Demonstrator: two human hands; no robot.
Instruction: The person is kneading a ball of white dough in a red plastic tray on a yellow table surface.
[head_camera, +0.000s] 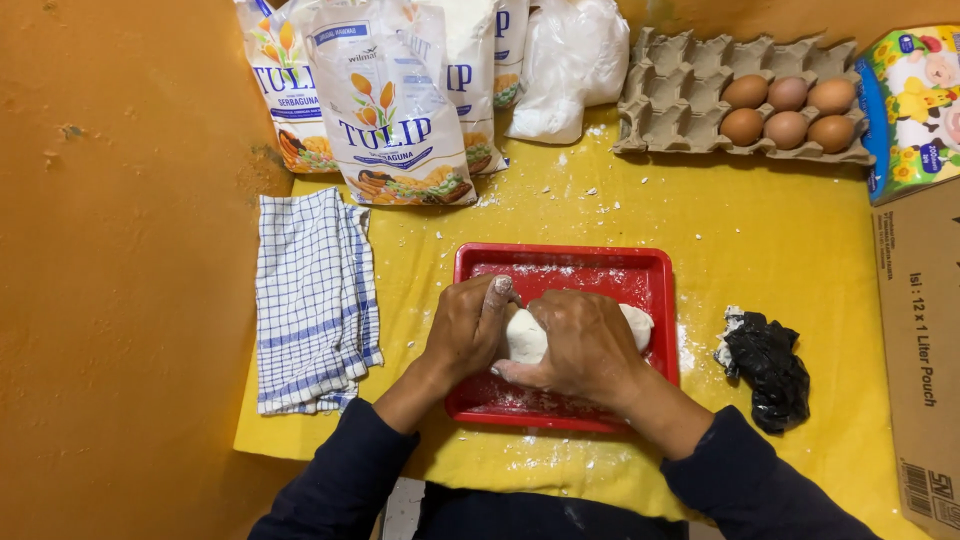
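A lump of white dough (527, 338) is being pressed inside the red tray (560, 265), which is taken here as the landmark. The right hand (585, 345) is laid over the dough and curled around it; the left hand (468, 325) is pressed against the dough's left side, fingers bent, tips floured. Left of the tray, a blue-checked cloth (315, 300) is spread flat. Right of the tray, a crumpled black bag (768, 365) is seen. Beyond the tray, flour bags (390, 100) are stood upright, and an egg carton (680, 90) with six brown eggs (787, 110) is set.
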